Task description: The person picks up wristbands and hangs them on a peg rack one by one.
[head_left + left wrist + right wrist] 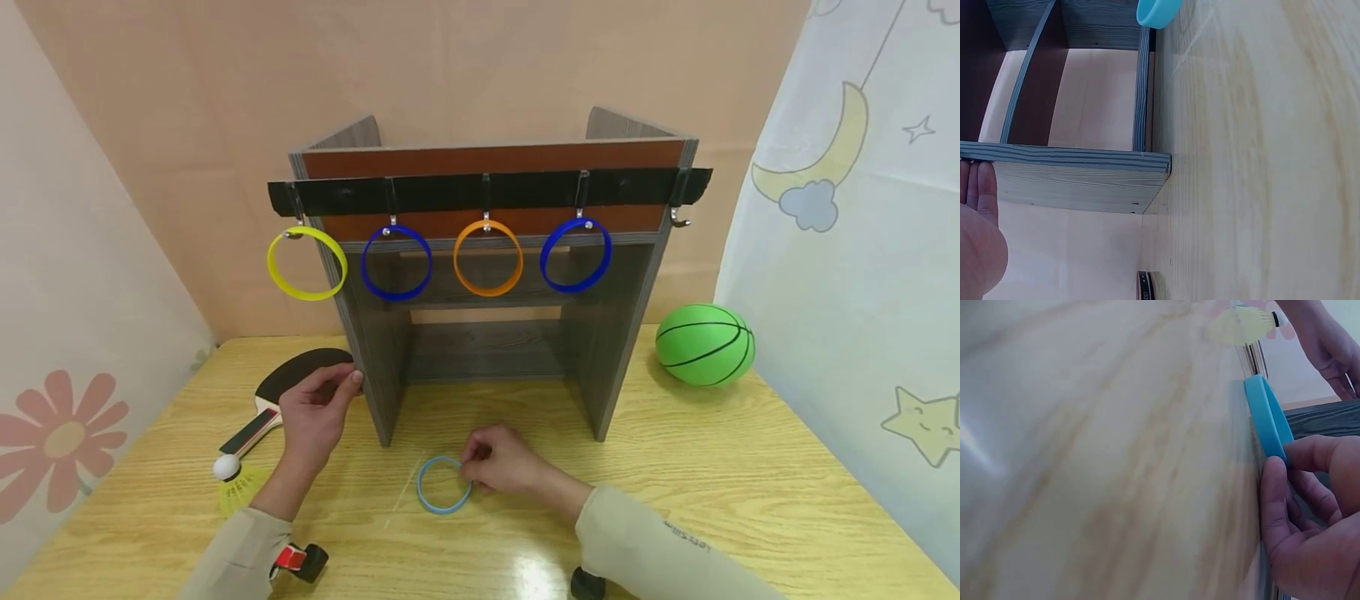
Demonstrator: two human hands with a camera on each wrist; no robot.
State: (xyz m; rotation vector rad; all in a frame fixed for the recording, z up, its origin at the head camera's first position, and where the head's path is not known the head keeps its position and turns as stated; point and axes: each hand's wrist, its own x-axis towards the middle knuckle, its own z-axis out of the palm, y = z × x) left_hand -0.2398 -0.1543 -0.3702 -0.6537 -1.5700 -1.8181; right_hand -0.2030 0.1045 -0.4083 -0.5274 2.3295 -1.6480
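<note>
Thumb and fingers of my right hand (pixel 504 460) pinch a light-blue wristband (pixel 422 492) by its right side, low over the table. In the right wrist view the wristband (pixel 1262 415) shows as a flat, wide loop gripped at its near end. My left hand (pixel 315 412) touches the outer side of the grey wooden shelf (pixel 375 392) at its left panel. Its fingers (pixel 987 187) lie extended against that panel in the left wrist view. Along the shelf's black strip (pixel 442 194), hooks carry a yellow band (pixel 272 271), two dark-blue bands (pixel 364 271) and an orange band (pixel 457 271).
The strip's rightmost hook (pixel 679 218) bears no band. Left of the shelf lie a table tennis paddle (pixel 296 371) and a shuttlecock (pixel 238 483). A green ball (pixel 705 345) sits at the right. Black-strapped devices (pixel 309 562) are worn at my wrists.
</note>
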